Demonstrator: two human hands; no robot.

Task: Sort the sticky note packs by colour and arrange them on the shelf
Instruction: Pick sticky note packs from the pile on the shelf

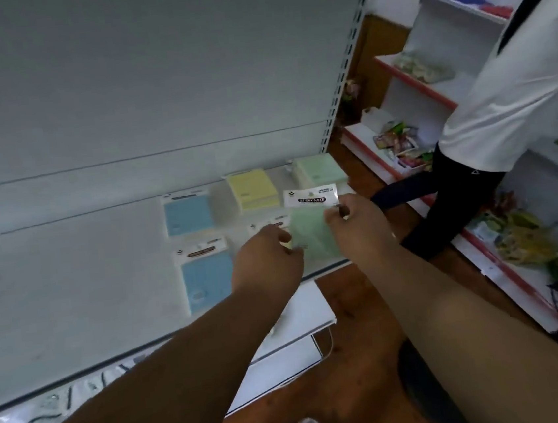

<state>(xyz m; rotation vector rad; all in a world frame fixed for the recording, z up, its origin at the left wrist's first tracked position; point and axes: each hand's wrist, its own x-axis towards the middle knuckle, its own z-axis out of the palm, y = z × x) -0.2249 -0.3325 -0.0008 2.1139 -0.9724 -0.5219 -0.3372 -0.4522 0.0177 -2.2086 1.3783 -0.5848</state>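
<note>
Right now both hands meet over the shelf's front right corner, a little right of the frame's middle. The right hand (354,219) pinches the upper right edge of a green sticky note pack (311,235), and the left hand (268,257) has its fingertips closed on the pack's lower left edge, so the two hold it between them just above the white shelf (72,284).

The pack's white header card (310,197) reads "STICKY NOTE" in a dark band; the smaller print and the logo above it are too blurred to read.

As far as I can judge, the sorting is well along. Behind the held pack, at the back right, lies another green pack (320,171), so this one seems bound for a green column. To its left sits a yellow pack (253,190), with what looks like a second pack (272,222) in front of it, mostly hidden by the left hand, colour uncertain. Further left, two blue packs (188,214) lie one behind the other, the nearer one (207,277) toward the shelf's front. What remains seems to be setting the green pack down; whether more packs wait elsewhere I cannot tell.
</note>
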